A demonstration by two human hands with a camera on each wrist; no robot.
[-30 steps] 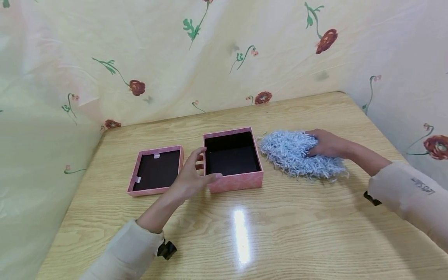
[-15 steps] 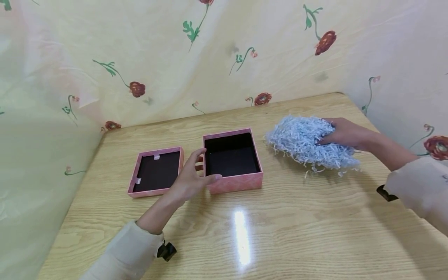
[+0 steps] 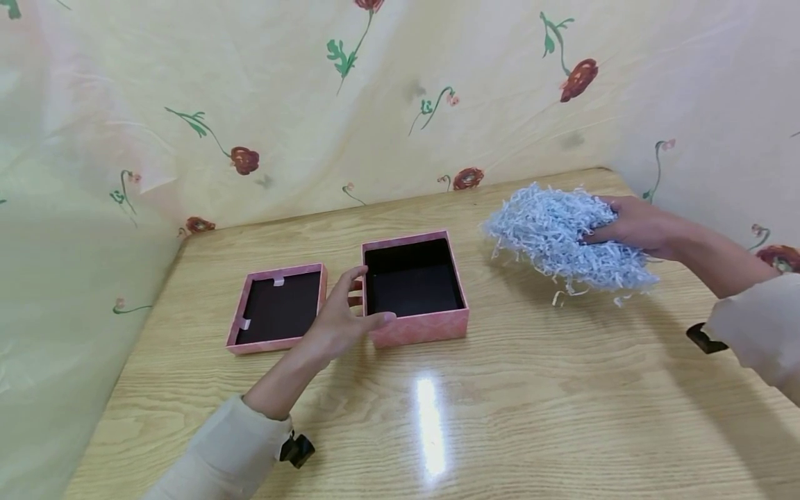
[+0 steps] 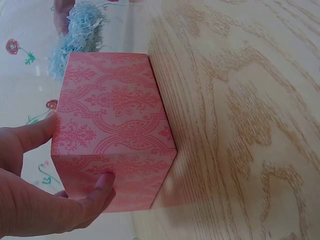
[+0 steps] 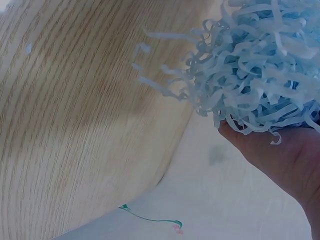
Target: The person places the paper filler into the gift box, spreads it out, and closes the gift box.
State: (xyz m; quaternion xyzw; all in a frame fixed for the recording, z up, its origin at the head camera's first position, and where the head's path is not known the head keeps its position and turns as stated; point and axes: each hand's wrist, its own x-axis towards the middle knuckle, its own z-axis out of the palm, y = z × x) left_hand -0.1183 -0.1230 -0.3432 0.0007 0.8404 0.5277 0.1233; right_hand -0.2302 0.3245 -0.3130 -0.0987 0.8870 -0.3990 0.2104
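Note:
My left hand (image 3: pixel 342 318) holds the near left corner of an open pink patterned box (image 3: pixel 420 329) with a black inside. In the left wrist view, the thumb is at the rim of one face of the box (image 4: pixel 115 105) and the curled fingers lie along the adjoining side. My right hand (image 3: pixel 640 226) grips a large bundle of pale blue shredded paper (image 3: pixel 562 232), raised above the table to the right of the box. Loose strands dangle beneath the bundle. Most of the right fingers are buried in the paper (image 5: pixel 265 65), in both the head and right wrist views.
Left of the box, the pink lid (image 3: pixel 279 342) lies with its black inside up and small white tabs at its edge. The wooden table (image 3: pixel 531 417) ends at the back against a flowered curtain (image 3: pixel 300 104). Another stretch of curtain hangs at the right edge.
My right hand has lifted the shredded paper off the table and drawn it to the right. My left hand has stayed at the box, and the lid has not moved.

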